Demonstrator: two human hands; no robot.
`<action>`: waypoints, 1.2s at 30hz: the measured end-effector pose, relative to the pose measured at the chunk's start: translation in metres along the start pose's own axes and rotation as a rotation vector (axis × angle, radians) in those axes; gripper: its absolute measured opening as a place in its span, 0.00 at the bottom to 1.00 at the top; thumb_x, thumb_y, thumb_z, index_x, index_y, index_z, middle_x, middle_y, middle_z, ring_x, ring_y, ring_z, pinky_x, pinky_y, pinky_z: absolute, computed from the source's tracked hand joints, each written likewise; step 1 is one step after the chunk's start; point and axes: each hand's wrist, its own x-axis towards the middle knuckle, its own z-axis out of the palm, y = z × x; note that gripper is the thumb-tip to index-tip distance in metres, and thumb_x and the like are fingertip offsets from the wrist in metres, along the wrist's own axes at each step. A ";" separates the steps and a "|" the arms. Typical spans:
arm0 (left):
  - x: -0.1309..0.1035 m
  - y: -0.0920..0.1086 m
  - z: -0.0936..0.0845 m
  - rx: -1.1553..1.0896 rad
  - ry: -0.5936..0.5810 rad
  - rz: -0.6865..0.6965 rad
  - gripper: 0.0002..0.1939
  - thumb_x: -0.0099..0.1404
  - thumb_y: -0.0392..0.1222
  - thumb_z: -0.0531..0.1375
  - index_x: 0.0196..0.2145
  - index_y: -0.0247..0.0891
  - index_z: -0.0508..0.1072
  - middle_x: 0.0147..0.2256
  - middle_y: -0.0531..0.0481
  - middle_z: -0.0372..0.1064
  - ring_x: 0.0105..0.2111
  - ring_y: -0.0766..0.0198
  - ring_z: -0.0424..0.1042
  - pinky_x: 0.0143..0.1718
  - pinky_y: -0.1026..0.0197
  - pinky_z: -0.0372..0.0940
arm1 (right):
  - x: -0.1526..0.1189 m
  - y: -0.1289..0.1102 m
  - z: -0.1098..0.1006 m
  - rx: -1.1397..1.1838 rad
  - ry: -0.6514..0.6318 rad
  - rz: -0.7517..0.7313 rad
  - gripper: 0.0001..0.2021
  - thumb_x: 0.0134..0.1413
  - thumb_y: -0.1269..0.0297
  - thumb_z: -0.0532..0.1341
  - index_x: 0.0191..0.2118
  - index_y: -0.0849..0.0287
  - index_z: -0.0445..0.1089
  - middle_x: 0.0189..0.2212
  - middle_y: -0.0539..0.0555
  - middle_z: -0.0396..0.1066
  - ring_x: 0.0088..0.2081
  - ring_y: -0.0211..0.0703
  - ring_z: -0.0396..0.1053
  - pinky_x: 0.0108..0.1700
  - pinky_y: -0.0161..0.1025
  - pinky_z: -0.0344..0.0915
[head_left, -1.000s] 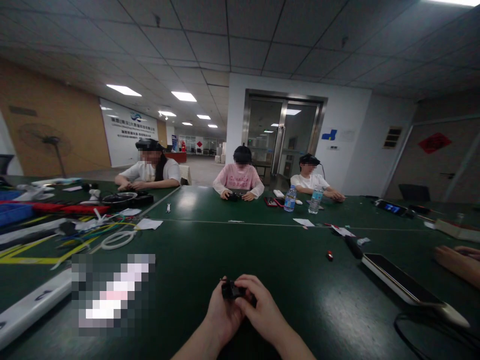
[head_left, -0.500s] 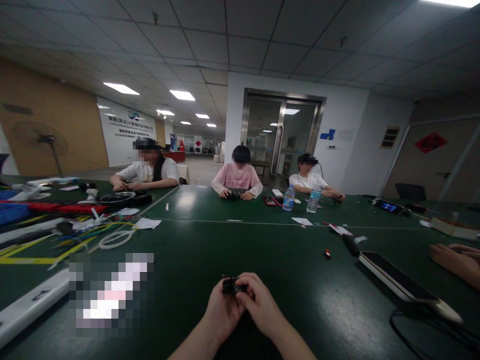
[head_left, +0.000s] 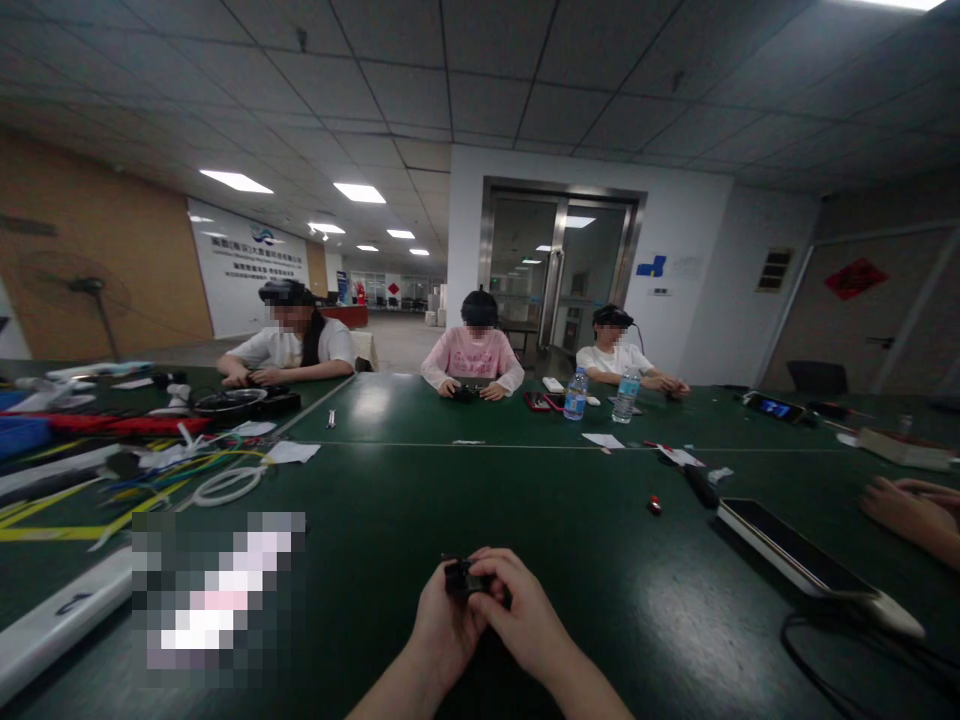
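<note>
A small black object is held between my two hands, low in the middle of the view and above the green table. My left hand cups it from the left and below, its fingers partly hidden behind the other hand. From the right, my right hand grips the same object, thumb and fingers pressed around its right end. The hands touch each other. What exactly the object is cannot be made out.
At right lie a tablet-like device, a black cable and a small red item. Bottles stand farther back. Left are a white power strip and coiled cable. Three people sit opposite; another person's hands show at right.
The view has shifted slightly, so the room and left-hand items appear a little farther left. Both my hands keep nearly the same grip on the black object.
</note>
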 end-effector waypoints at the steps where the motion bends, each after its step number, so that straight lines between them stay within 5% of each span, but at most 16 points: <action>1: 0.000 0.000 0.000 0.004 0.004 0.005 0.14 0.63 0.39 0.47 0.38 0.28 0.67 0.22 0.46 0.69 0.21 0.62 0.72 0.20 0.65 0.66 | 0.000 0.001 0.000 -0.006 0.005 0.001 0.13 0.42 0.74 0.57 0.36 0.53 0.70 0.44 0.52 0.64 0.38 0.41 0.65 0.41 0.39 0.62; 7: -0.004 0.001 0.002 0.000 -0.048 -0.019 0.16 0.64 0.42 0.46 0.38 0.29 0.68 0.25 0.42 0.71 0.26 0.58 0.73 0.24 0.61 0.66 | 0.001 0.000 0.001 -0.023 -0.005 0.010 0.12 0.43 0.74 0.57 0.35 0.53 0.69 0.43 0.51 0.64 0.38 0.41 0.64 0.40 0.38 0.62; 15: -0.011 0.004 0.000 -0.039 -0.270 -0.087 0.24 0.63 0.54 0.46 0.44 0.31 0.67 0.33 0.41 0.72 0.35 0.56 0.72 0.34 0.56 0.66 | 0.001 -0.001 -0.003 0.013 0.052 0.002 0.11 0.44 0.74 0.57 0.36 0.55 0.68 0.43 0.51 0.64 0.38 0.41 0.63 0.42 0.38 0.60; 21: -0.014 0.006 -0.002 -0.092 -0.438 -0.123 0.18 0.65 0.46 0.48 0.42 0.31 0.69 0.36 0.42 0.73 0.39 0.59 0.72 0.44 0.58 0.62 | 0.003 0.008 -0.003 0.098 0.169 -0.048 0.10 0.47 0.70 0.57 0.38 0.55 0.67 0.43 0.53 0.65 0.45 0.45 0.63 0.47 0.42 0.59; 36: -0.008 0.004 -0.006 -0.099 -0.388 -0.049 0.16 0.65 0.42 0.48 0.39 0.31 0.71 0.36 0.41 0.74 0.40 0.57 0.73 0.42 0.57 0.66 | 0.003 0.005 -0.004 0.067 0.149 -0.023 0.11 0.46 0.71 0.57 0.38 0.56 0.67 0.43 0.52 0.65 0.38 0.41 0.63 0.44 0.39 0.60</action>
